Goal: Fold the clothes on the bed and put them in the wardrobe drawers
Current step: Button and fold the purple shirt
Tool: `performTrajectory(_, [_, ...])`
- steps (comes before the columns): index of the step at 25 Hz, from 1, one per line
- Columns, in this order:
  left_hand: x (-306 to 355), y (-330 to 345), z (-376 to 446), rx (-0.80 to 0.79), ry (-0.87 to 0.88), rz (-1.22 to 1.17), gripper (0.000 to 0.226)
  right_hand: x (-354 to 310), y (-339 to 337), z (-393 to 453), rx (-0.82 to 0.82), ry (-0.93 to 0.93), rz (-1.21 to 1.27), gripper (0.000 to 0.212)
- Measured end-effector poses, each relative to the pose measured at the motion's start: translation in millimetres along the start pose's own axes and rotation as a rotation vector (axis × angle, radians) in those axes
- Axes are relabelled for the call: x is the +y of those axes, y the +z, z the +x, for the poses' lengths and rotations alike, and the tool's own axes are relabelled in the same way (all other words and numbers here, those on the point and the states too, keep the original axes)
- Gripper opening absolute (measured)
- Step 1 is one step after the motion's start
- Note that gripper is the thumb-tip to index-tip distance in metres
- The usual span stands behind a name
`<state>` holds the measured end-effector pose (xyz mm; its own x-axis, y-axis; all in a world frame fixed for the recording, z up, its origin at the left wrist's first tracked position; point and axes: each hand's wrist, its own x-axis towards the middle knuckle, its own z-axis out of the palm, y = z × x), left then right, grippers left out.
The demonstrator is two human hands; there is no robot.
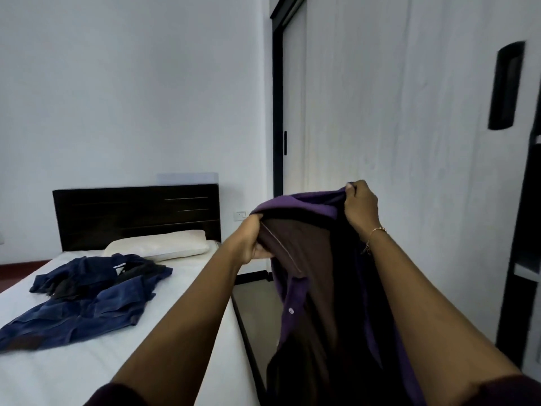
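You hold the purple shirt (307,273) up in the air beside the bed (87,361), in front of the wardrobe (409,127). Your left hand (248,244) grips its collar edge and your right hand (361,203) pinches its top. Blue clothes (87,300) lie crumpled on the bed near the pillow (164,244).

The purple shirt (310,200) is soft matt cloth with a darker brownish inner face and a small pale button (291,310), plastic as far as the blur lets me judge, while the blue garments (87,306) heaped on the bed look like heavier denim-like cloth with a faded, slightly rough surface. The bed sheet (73,370) is smooth white fabric, the pillow (164,244) a cream cloth, and the headboard (134,212) dark wood with a dull sheen. The wardrobe door (409,142) shows a pale matt wood-grain finish with a black recessed handle (506,86), and a thin gold-coloured metal bracelet (376,231) glints at the right wrist.
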<state>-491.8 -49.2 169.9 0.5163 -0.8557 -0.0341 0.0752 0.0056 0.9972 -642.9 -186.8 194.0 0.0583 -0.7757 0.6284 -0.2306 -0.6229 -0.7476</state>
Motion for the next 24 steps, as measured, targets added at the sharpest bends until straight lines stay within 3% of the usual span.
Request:
performTrajectory(2, [17, 11, -3, -0.025, 0.102, -0.190, 0.026, -2, -3, 4, -0.013, 0.067, 0.205, 0.024])
performTrajectory(4, [29, 21, -9, -0.040, 0.158, -0.366, 0.023, -4, -5, -4, -0.173, 0.074, 0.466, 0.008])
performTrajectory(5, [32, 26, -12, -0.031, 0.179, -0.404, 0.021, 2, -2, -11, -0.310, 0.026, 0.458, 0.013])
performTrajectory(7, [33, 32, -16, 0.022, 0.224, -0.361, 0.021, 25, 12, -33, -0.535, -0.101, 0.270, 0.053])
performTrajectory(8, [32, 33, -18, 0.059, 0.239, -0.325, 0.022, 33, 20, -46, -0.568, -0.161, 0.160, 0.055])
performTrajectory(10, [29, 26, -19, 0.113, 0.243, -0.281, 0.021, 46, 33, -67, -0.493, -0.144, 0.039, 0.022])
performTrajectory(12, [23, 14, -17, 0.149, 0.248, -0.219, 0.016, 48, 40, -78, -0.525, -0.024, 0.113, 0.013])
performTrajectory(14, [20, 1, -19, 0.175, 0.277, -0.146, 0.013, 38, 49, -86, -0.748, 0.151, 0.358, 0.016])
performTrajectory(17, [27, -16, -28, 0.166, 0.330, -0.132, 0.015, 13, 69, -106, -0.979, 0.198, 0.385, 0.013])
performTrajectory(19, [28, -33, -31, 0.142, 0.356, -0.100, 0.013, 7, 89, -114, -0.880, 0.142, 0.388, 0.028])
performTrajectory(20, [26, -43, -31, 0.131, 0.380, -0.037, 0.008, 6, 102, -115, -0.771, 0.109, 0.361, 0.022])
performTrajectory(21, [21, -55, -29, 0.148, 0.418, 0.090, 0.004, 9, 113, -113, -0.648, 0.098, 0.327, 0.012])
performTrajectory(24, [-8, -96, -21, 0.430, 0.522, 0.697, 0.019, 21, 135, -108, -0.432, 0.050, -0.008, 0.024])
